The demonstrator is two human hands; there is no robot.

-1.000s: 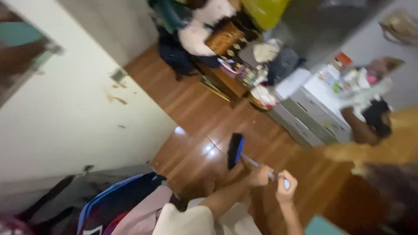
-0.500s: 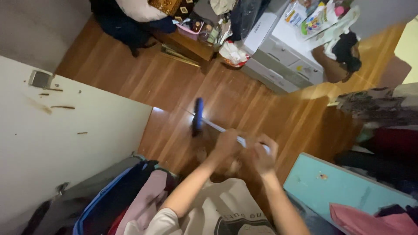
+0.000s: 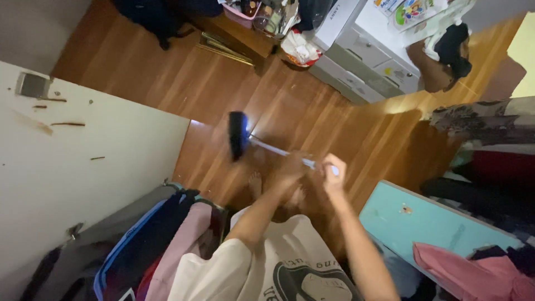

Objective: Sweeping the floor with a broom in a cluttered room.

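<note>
A: Which parts grip the tool?
B: The right hand (image 3: 333,174) is clenched around the top end of the pale metal broom handle (image 3: 278,151); the left hand (image 3: 290,170), blurred, grasps the same handle lower down, toward the dark blue-black broom head (image 3: 238,134).

A: What differs from the previous views?
B: The broom head now lies further to the upper left of centre, nearer the corner of the white wall panel (image 3: 83,161), while both hands have kept their grip. This suggests a sweeping stroke across the glossy brown wooden floor (image 3: 184,83).

A: What surrounds the stroke?
B: The person's bare feet (image 3: 256,184) stand just below the head. Hanging clothes in pink and blue (image 3: 161,245) fill the lower left; a turquoise flat board (image 3: 423,228) lies at lower right. The grey-white drawer unit (image 3: 368,61) and a cluttered low wooden counter (image 3: 239,33) line the upper edge and bound the open floor.
</note>
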